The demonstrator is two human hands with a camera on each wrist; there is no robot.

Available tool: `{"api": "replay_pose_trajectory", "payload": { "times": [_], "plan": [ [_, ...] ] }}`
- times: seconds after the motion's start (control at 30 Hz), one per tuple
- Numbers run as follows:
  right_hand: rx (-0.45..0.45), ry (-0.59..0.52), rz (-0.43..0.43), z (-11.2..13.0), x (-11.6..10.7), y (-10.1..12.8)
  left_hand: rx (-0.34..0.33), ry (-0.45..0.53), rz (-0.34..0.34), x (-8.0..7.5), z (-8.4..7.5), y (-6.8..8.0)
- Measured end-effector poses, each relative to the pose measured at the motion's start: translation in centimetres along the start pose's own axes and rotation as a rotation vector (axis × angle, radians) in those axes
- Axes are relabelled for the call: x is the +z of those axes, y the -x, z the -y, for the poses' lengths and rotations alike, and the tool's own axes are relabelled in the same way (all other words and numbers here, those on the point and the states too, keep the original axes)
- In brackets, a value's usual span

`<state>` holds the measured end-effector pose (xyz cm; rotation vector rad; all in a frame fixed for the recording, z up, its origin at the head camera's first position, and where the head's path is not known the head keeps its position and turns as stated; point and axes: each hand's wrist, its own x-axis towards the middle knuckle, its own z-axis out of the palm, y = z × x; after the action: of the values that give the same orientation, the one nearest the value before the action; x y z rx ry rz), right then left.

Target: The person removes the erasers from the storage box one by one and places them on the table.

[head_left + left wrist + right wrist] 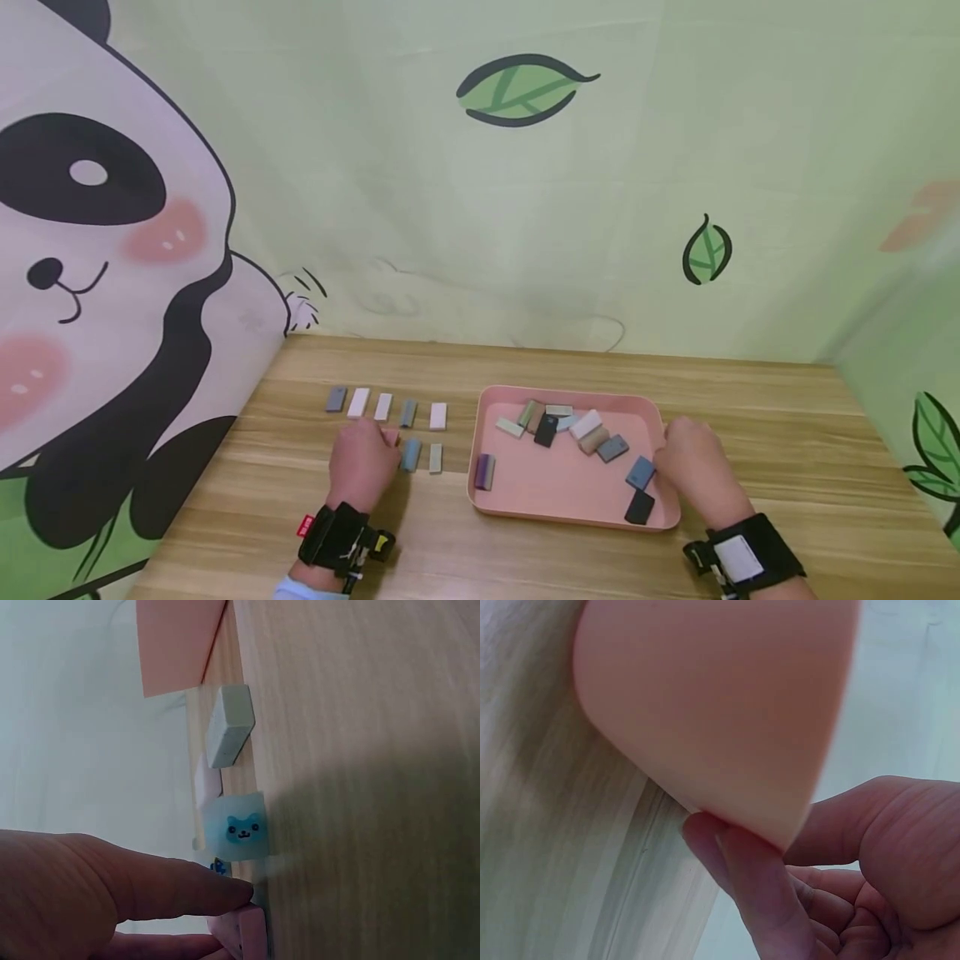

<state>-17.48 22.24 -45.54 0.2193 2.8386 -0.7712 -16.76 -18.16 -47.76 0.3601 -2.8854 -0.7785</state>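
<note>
— Wristbands (341, 537) sit nearest my view, black straps on both arms. Just past them, my left hand (362, 465) rests on the table (787, 450) with fingers curled down onto a pink block (390, 436); the left wrist view shows a fingertip (225, 894) and another finger below it pinching that block (251, 934) against the wood.

— And your right?

— My right hand (693, 467) is at the near right corner of the tray (570, 508). From the right wrist view, its fingers (757, 892) curl under the tray's rim (720, 712), so it grips the tray.

— What is in the tray?

— Small rectangular blocks, loose and unsorted. A black one (640, 506) and a blue one (641, 472) lie near my right hand, a purple one (484, 471) leans at the left wall, and a cluster of grey, tan, white, green and black pieces (570, 425) sits toward the far side.

— Outside it?

— Left of the tray, blocks lie in rows on the table. Beside my left fingers are a pale blue one (411, 455) and a grey-white one (436, 457). Close up, the blue one (236, 825) carries a cat face. Farther back is a row of five (384, 406), grey and white, spaced apart.

— Materials?

— Smooth pink plastic tray with rounded corners; wood-grain tabletop. Behind it hangs a green backdrop printed with a panda (97, 275) and leaves (521, 89).
</note>
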Motion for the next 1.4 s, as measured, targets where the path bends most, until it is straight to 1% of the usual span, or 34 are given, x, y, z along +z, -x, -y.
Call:
{"api": "replay_pose_trajectory", "payload": {
  "times": [0.23, 0.43, 0.53, 0.6, 0.63, 0.7, 0.83, 0.93, 1.0, 1.07, 1.2, 1.27, 1.4],
  "plan": [
    [0.007, -0.006, 0.005, 0.0, 0.0, 0.0, -0.028, -0.050, 0.014, 0.0, 0.2, -0.2],
    [-0.002, 0.015, -0.004, 0.3, -0.1, -0.1, -0.039, -0.064, 0.052, -0.3, 0.2, -0.3],
    [-0.001, 0.012, -0.002, 0.4, -0.2, -0.1, -0.037, -0.071, 0.063, -0.7, -0.1, -0.2],
    [-0.002, 0.010, -0.001, 0.4, -0.2, -0.1, -0.027, -0.074, 0.054, -0.9, -0.5, -0.2],
    [-0.003, 0.008, -0.001, 0.4, -0.2, -0.1, -0.014, -0.082, 0.039, -0.9, -0.8, -0.2],
    [-0.002, 0.009, 0.001, 0.4, -0.2, -0.1, 0.024, -0.099, -0.004, -1.0, -1.6, -0.2],
    [0.000, 0.020, 0.003, 0.4, -0.2, -0.2, 0.120, -0.124, -0.119, -1.0, -3.8, -0.2],
    [-0.001, 0.023, 0.001, 0.3, -0.1, -0.2, 0.171, -0.100, -0.156, -1.0, -5.8, 0.0],
    [0.002, 0.014, 0.003, 0.2, -0.1, -0.1, 0.201, -0.072, -0.162, -0.9, -7.2, 0.1],
    [0.007, 0.000, 0.005, 0.2, 0.0, 0.0, 0.232, -0.068, -0.167, -0.5, -8.4, 0.2],
    [0.013, -0.013, 0.002, 0.2, 0.1, 0.1, 0.307, -0.092, -0.189, 0.4, -10.5, 0.4],
    [0.012, -0.008, -0.001, 0.2, 0.1, 0.1, 0.334, -0.116, -0.192, 0.9, -11.6, 0.6],
    [0.003, 0.004, -0.011, 0.2, 0.2, 0.0, 0.354, -0.126, -0.155, 1.9, -13.5, 1.1]
  ]
}}
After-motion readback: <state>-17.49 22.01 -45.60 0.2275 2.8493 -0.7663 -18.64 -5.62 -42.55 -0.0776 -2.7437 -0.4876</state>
